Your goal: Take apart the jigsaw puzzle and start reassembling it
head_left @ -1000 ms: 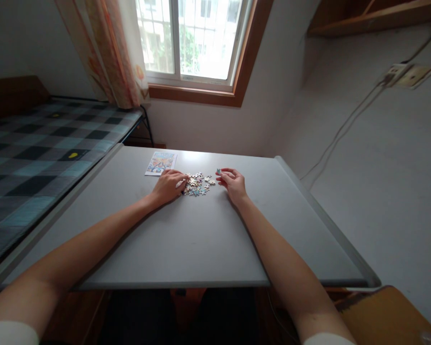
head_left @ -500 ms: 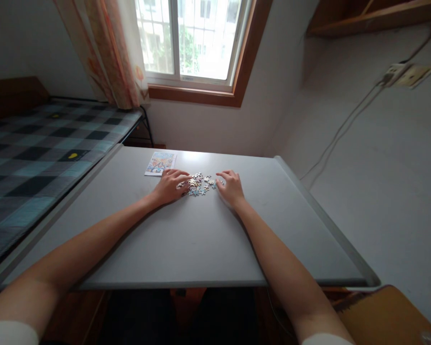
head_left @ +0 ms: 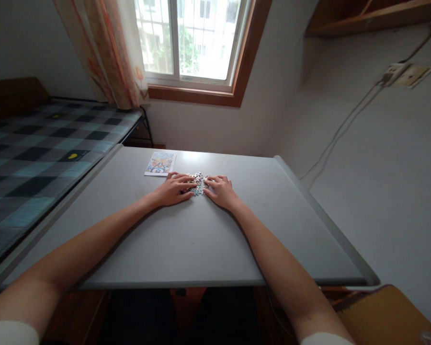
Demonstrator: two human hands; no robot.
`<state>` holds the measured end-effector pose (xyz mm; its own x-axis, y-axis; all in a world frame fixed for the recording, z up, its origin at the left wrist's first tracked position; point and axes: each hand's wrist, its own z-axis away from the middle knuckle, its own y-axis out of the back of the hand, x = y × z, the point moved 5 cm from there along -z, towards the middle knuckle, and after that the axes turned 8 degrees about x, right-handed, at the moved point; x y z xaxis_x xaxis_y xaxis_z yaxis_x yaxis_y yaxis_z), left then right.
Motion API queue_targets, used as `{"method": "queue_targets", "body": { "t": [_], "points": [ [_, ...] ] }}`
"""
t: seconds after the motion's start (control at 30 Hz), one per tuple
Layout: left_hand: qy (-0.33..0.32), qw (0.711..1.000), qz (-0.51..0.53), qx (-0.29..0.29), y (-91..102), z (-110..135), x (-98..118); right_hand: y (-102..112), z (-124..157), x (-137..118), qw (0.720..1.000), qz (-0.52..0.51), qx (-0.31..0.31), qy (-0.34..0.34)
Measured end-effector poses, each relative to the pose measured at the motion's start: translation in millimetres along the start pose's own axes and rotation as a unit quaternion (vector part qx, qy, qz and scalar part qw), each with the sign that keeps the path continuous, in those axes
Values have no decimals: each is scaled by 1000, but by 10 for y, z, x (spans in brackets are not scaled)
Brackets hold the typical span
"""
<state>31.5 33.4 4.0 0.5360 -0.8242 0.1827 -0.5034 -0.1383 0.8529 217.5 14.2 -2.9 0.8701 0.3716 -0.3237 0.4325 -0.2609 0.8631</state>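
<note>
A small heap of jigsaw puzzle pieces (head_left: 198, 178) lies on the light grey table (head_left: 187, 244), partly hidden by my hands. My left hand (head_left: 174, 188) rests over the heap's left side, its fingers apart and stretched across the pieces. From the right, my right hand (head_left: 220, 189) touches the heap with its fingers spread too. Only a narrow strip of pieces shows between the fingertips. Beyond my left hand lies a printed picture card (head_left: 160, 164), flat on the table.
To the left stands a bed (head_left: 57, 143) with a checked cover, close to the table's side. A window (head_left: 194, 43) with a curtain (head_left: 107, 52) is ahead. Cables run down the right wall from a socket (head_left: 409, 75). A yellow-brown chair seat (head_left: 388, 316) is at the lower right.
Both hands have moved inward over the puzzle pieces, the right one leftward and the left one slightly rightward. The heap now looks narrower and more covered. The card has stayed put.
</note>
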Motion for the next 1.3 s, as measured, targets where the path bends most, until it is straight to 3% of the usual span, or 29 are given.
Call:
{"method": "queue_targets", "body": {
  "t": [0.3,0.47,0.6,0.87,1.03,1.13,1.3],
  "points": [
    [-8,1000,12,26,17,3,2,43,-23,-2,999,-26,31,-6],
    [-1,1000,0,30,34,2,0,99,-33,70,995,-14,71,-64],
    [24,998,-13,48,66,4,-9,96,-34,192,989,-1,82,-122],
    [104,989,-57,85,23,17,-175,64,-30,210,991,-6,63,-121],
    [120,987,-59,93,31,22,-194,67,-30,220,989,-11,66,-129],
    [104,988,-50,99,72,17,-136,62,-32,230,989,-14,64,-132],
    [9,999,-12,52,68,5,31,67,-35,235,989,-4,70,-132]
  ]
}}
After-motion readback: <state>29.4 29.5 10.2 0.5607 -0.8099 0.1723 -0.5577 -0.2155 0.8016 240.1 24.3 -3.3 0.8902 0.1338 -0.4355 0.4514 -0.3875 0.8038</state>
